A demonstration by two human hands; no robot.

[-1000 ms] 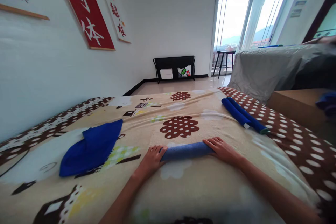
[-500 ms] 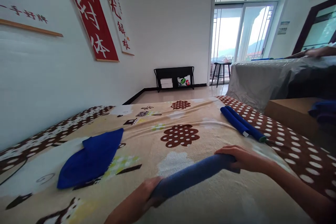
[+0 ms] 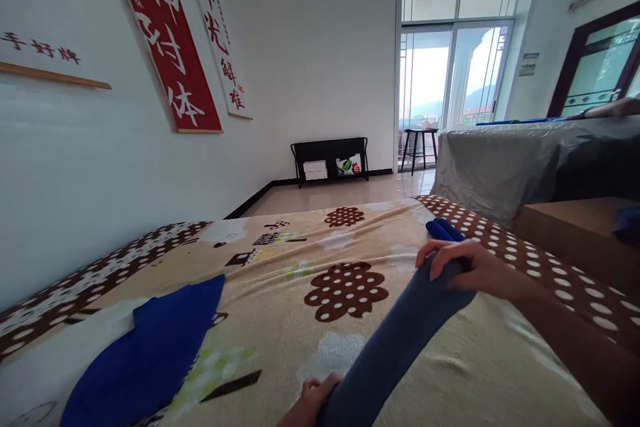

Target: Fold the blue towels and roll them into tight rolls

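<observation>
A long roll of blue-grey cloth (image 3: 400, 340) slants across the lower middle of the view, above the patterned blanket (image 3: 270, 340). My right hand (image 3: 470, 267) is closed on its upper end, thumb and fingers pinching the cloth. Low at the frame's bottom edge, my left hand (image 3: 315, 397) grips the near end; part of that hand is cut off or hidden. Behind my right hand lie blue rolls (image 3: 443, 228), mostly covered by it. A flat piece of bright blue cloth (image 3: 155, 347) is spread on the blanket at the left.
At the right stand a plastic-covered table (image 3: 480, 157) and a cardboard box (image 3: 565, 220). Another person's hand (image 3: 615, 109) rests on that table, near blue material. A black rack (image 3: 330, 150) is by the far wall, a stool (image 3: 420, 140) by the glass door.
The roll has gone from nearly level to a steep slant. My right hand has risen and my left has moved lower and right. The view has tilted up slightly.
</observation>
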